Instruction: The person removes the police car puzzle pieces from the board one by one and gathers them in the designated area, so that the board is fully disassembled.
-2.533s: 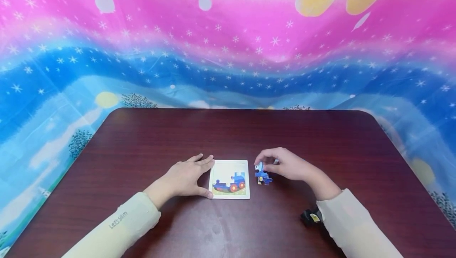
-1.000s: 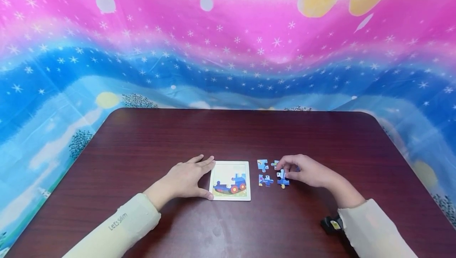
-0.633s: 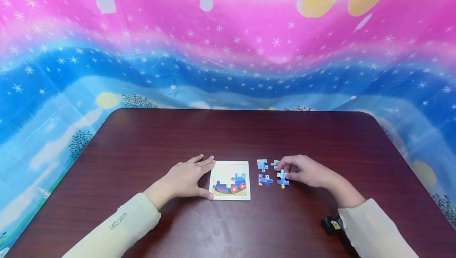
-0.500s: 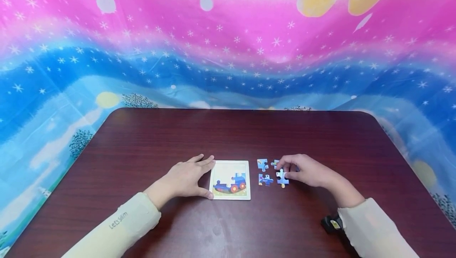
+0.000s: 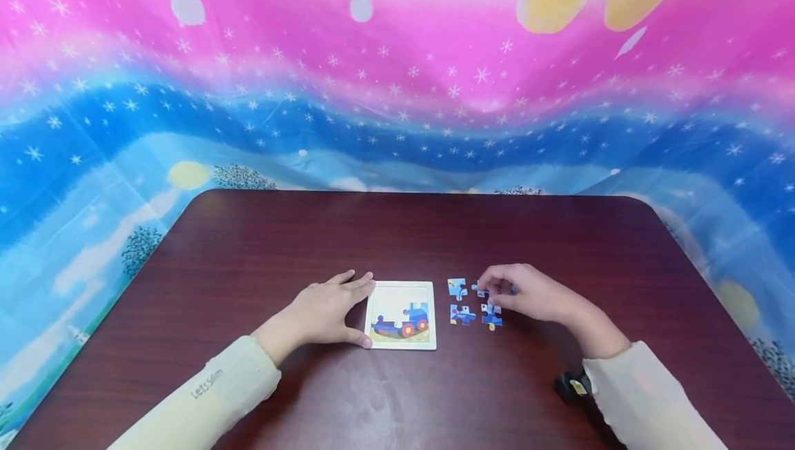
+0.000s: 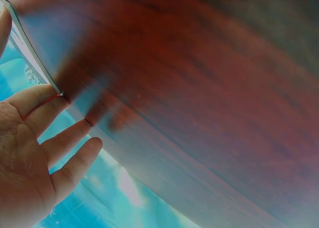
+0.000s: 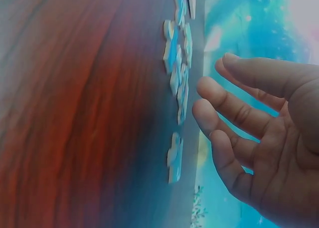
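Note:
A square white-framed puzzle tray [image 5: 400, 346] lies on the table with a partly filled train picture inside. My left hand [image 5: 328, 308] rests at its left edge, thumb and fingers spread and touching the frame; the left wrist view shows those fingers [image 6: 67, 143] straight. To the tray's right lie several loose jigsaw pieces, among them an upper-left one [image 5: 457, 288], a lower-left one [image 5: 462, 315] and a lower-right one [image 5: 492, 317]. Over the right-hand pieces hovers my right hand [image 5: 528, 292], partly covering them. In the right wrist view its loosely bent fingers [image 7: 239, 113] hold nothing.
The dark reddish-brown table [image 5: 279, 229] has rounded far corners. Behind it hangs a pink and blue patterned cloth [image 5: 397, 91]. A black device with a yellow label [image 5: 573, 386] sits at the right wrist.
The right hand first moved right from beside the tray, and the bunched jigsaw pieces became spread apart. Since then it has lifted off the lower-right piece and shifted slightly left. The left hand stayed put.

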Demonstrator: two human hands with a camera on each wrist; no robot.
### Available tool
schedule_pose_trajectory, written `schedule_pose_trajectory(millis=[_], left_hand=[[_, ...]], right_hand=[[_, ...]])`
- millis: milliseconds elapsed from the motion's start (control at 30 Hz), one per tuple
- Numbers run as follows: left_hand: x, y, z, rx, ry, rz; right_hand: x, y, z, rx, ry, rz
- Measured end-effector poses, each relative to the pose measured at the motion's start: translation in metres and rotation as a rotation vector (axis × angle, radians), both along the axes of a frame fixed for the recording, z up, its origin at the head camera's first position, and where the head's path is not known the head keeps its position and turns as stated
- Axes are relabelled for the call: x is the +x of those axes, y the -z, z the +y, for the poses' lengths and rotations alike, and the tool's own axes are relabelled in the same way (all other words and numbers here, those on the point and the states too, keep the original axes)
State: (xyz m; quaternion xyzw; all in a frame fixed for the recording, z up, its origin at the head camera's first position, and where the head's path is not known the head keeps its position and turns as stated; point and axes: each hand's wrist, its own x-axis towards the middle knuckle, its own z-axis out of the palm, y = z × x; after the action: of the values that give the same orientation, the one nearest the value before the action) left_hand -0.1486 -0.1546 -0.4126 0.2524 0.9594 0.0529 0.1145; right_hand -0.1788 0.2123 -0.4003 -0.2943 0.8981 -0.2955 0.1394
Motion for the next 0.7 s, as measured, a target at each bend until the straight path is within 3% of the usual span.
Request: schedule_pose_trajectory(millis=[367, 700], left_hand=[[0.001, 0.0, 0.0, 0.003, -0.007, 0.0], [0.002, -0.001, 0.0, 0.01, -0.007, -0.002]], right_hand=[[-0.005, -0.004, -0.045, 0.014, -0.077, -0.001], [-0.007, -0.006, -0.084, 0.012, -0.201, -0.011]])
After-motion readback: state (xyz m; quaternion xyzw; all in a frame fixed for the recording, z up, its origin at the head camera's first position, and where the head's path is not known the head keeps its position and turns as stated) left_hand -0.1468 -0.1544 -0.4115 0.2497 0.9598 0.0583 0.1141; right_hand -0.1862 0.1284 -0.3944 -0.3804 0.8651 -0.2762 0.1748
